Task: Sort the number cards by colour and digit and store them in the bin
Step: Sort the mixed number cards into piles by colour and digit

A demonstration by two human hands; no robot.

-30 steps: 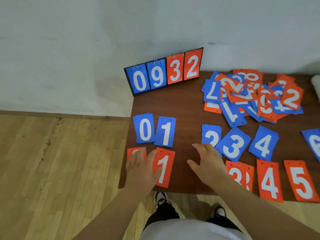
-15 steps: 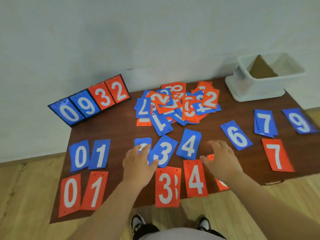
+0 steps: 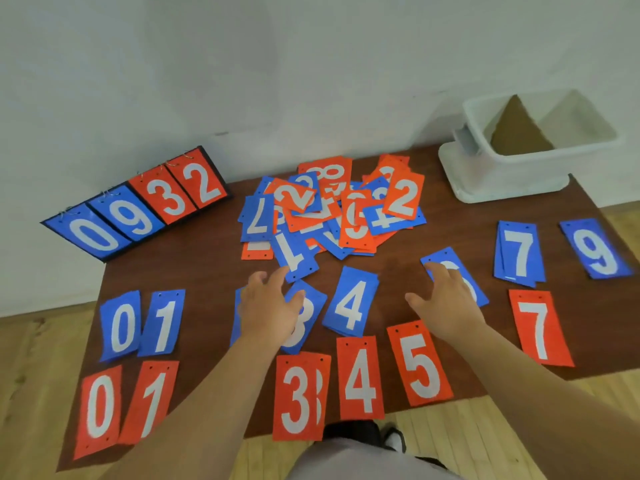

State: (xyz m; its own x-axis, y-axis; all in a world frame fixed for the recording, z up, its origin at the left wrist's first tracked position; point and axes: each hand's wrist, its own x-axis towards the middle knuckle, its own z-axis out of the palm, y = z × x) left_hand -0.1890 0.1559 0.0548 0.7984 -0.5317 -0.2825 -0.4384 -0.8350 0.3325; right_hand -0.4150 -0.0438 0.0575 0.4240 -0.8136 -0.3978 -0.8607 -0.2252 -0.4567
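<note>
Blue and red number cards lie sorted in two rows along the near half of the brown table [image 3: 207, 268]. A mixed heap of cards [image 3: 332, 209] sits at the back middle. My left hand [image 3: 270, 308] hovers open over the blue 3 card [image 3: 306, 317], fingertips near a blue 1 card [image 3: 294, 256] at the heap's edge. My right hand [image 3: 446, 303] is open over the blue 6 card [image 3: 457, 275], covering most of it. Neither hand holds a card. The white bin [image 3: 512, 168] stands at the back right with a brown cardboard piece inside.
A black scoreboard stand [image 3: 138, 206] showing 0 9 3 2 leans at the table's back left corner against the wall. Blue 7 [image 3: 519, 252] and blue 9 [image 3: 595, 252] lie at the right. Wooden floor surrounds the table; my shoes show below its front edge.
The view swung right from the table's left end, bringing the bin and right-hand cards into sight. Both hands moved from the 0 and 1 cards toward the middle and heap.
</note>
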